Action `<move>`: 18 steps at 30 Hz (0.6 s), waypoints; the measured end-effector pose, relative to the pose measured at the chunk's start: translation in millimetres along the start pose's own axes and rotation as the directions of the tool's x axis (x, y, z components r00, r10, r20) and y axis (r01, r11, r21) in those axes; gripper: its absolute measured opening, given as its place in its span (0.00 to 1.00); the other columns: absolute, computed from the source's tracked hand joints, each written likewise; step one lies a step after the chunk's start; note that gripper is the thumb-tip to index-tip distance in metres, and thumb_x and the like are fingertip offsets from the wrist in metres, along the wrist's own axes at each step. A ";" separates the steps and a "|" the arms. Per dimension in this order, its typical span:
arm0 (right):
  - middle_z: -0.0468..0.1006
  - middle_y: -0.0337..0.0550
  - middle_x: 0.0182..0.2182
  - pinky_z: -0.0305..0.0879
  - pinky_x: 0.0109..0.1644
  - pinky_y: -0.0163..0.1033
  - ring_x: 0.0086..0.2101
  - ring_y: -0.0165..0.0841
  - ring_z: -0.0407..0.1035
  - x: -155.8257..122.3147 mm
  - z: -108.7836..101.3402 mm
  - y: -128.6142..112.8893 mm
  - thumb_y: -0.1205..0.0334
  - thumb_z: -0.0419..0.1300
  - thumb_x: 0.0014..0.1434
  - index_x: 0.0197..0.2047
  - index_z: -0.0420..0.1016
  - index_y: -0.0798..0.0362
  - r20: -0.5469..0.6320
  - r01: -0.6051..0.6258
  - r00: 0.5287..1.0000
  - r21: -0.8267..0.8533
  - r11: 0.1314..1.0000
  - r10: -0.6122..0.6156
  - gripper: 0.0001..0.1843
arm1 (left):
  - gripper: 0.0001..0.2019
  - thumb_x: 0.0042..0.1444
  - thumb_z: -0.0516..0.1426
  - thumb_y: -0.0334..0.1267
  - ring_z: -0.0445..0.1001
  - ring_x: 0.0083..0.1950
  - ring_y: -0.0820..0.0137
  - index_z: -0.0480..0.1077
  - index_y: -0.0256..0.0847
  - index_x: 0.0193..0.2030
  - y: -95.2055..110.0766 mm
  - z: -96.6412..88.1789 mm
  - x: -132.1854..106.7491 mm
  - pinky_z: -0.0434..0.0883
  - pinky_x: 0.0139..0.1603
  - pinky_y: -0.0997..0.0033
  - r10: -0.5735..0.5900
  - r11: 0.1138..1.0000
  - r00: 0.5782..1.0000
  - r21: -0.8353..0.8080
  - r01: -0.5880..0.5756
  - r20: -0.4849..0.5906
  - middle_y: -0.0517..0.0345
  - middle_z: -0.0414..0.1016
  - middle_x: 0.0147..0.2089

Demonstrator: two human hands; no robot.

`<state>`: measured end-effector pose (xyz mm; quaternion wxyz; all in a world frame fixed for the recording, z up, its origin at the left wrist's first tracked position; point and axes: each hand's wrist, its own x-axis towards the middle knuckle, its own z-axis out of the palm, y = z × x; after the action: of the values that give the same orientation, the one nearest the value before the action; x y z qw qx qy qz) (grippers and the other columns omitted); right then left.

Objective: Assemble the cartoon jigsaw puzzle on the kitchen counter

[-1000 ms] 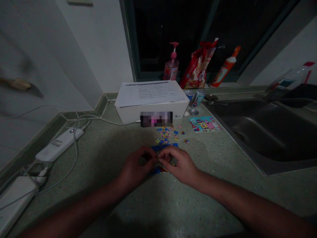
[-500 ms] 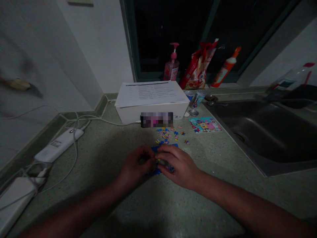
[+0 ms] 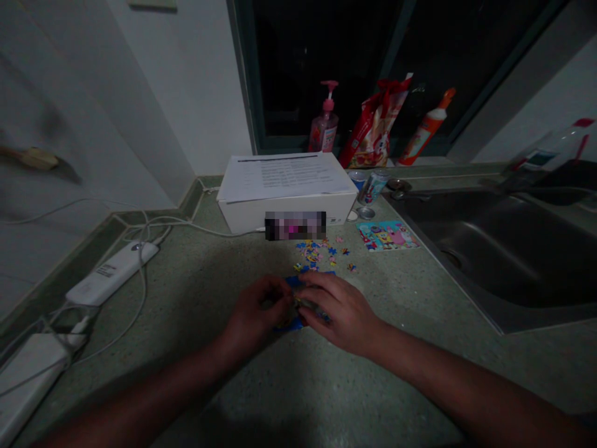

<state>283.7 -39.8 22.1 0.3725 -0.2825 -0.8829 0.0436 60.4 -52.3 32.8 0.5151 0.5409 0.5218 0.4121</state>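
Observation:
A small blue puzzle board (image 3: 293, 323) lies on the counter, mostly covered by my two hands. My left hand (image 3: 259, 308) is closed at the board's left side, its thumb and forefinger pinched on a tiny yellowish puzzle piece (image 3: 297, 301). From the right, my right hand (image 3: 342, 311) arches over the board, its fingertips meeting the left ones at the same piece. Several loose puzzle pieces (image 3: 311, 252) are scattered just beyond the board. Farther right lies a colourful cartoon picture card (image 3: 388, 236). Dim light and my fingers hide most details on the board.
A white box (image 3: 289, 208) with printed paper (image 3: 289, 177) on top stands behind the pieces, a blurred-out device (image 3: 295, 225) leaning against it. Cans (image 3: 373, 188) stand beside it. A sink (image 3: 504, 249) is at right; power strips (image 3: 112, 272) and cables lie at left.
Both hands stay over the board. The fingertips have shifted only slightly around the small piece, and the right hand's fingers sit a little differently.

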 end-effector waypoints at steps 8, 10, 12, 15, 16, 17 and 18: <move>0.82 0.57 0.56 0.85 0.52 0.52 0.52 0.45 0.82 1.3 -1.2 1.5 0.62 0.61 0.74 0.55 0.77 0.52 -0.014 0.024 1.000 -0.021 0.999 -0.024 0.09 | 0.09 0.50 0.65 0.45 0.74 0.35 0.66 0.72 0.46 0.33 -4.6 0.3 0.1 0.73 0.36 0.65 -0.032 0.999 0.999 -0.025 0.032 0.002 0.58 0.76 0.33; 0.82 0.57 0.57 0.84 0.53 0.52 0.53 0.45 0.81 1.0 -0.9 1.7 0.63 0.62 0.73 0.55 0.77 0.52 -0.019 0.030 0.999 -0.013 0.999 -0.030 0.09 | 0.09 0.50 0.65 0.44 0.73 0.35 0.66 0.72 0.46 0.34 -4.7 0.1 -0.3 0.73 0.37 0.65 -0.039 0.998 0.999 -0.039 0.039 0.008 0.57 0.75 0.33; 0.82 0.58 0.58 0.84 0.54 0.53 0.55 0.46 0.81 0.8 -0.7 1.6 0.63 0.63 0.73 0.55 0.77 0.52 -0.024 0.033 0.999 -0.006 0.999 -0.033 0.10 | 0.09 0.50 0.65 0.45 0.73 0.35 0.66 0.72 0.45 0.34 -4.6 -0.1 -0.8 0.72 0.37 0.64 -0.038 0.998 0.999 -0.055 0.038 0.005 0.57 0.75 0.33; 0.81 0.58 0.59 0.83 0.55 0.53 0.56 0.46 0.80 0.5 -0.4 1.4 0.64 0.63 0.72 0.56 0.78 0.52 -0.027 0.035 0.999 -0.005 0.999 -0.035 0.10 | 0.09 0.51 0.65 0.45 0.72 0.36 0.65 0.72 0.45 0.35 -5.5 -0.6 -1.0 0.71 0.37 0.64 -0.036 0.998 0.999 -0.056 0.037 0.009 0.57 0.75 0.34; 0.82 0.58 0.59 0.83 0.55 0.53 0.56 0.46 0.80 0.4 -0.4 1.4 0.64 0.63 0.72 0.55 0.78 0.52 -0.027 0.034 0.999 -0.008 0.999 -0.034 0.10 | 0.09 0.51 0.65 0.45 0.72 0.36 0.65 0.72 0.45 0.35 -6.0 -0.7 -0.9 0.71 0.37 0.64 -0.035 0.998 0.999 -0.050 0.036 0.011 0.57 0.75 0.33; 0.82 0.58 0.59 0.83 0.55 0.53 0.56 0.46 0.80 0.3 -0.4 1.4 0.64 0.63 0.72 0.55 0.78 0.52 -0.028 0.035 0.999 -0.011 0.999 -0.035 0.10 | 0.09 0.51 0.65 0.45 0.72 0.36 0.65 0.72 0.45 0.35 -6.4 -0.8 -0.7 0.71 0.37 0.64 -0.034 0.998 0.999 -0.046 0.034 0.012 0.57 0.75 0.33; 0.82 0.58 0.59 0.83 0.55 0.54 0.56 0.46 0.80 0.4 -0.4 1.5 0.64 0.63 0.72 0.55 0.78 0.52 -0.028 0.036 0.999 -0.016 0.999 -0.037 0.10 | 0.10 0.51 0.65 0.45 0.72 0.36 0.65 0.72 0.45 0.35 -6.8 -0.7 -0.5 0.71 0.37 0.64 -0.032 0.998 0.999 -0.044 0.033 0.013 0.57 0.75 0.33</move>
<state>284.5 -38.4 22.2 0.3836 -0.2698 -0.8828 0.0258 58.6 -53.2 26.2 0.5368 0.5231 0.5181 0.4120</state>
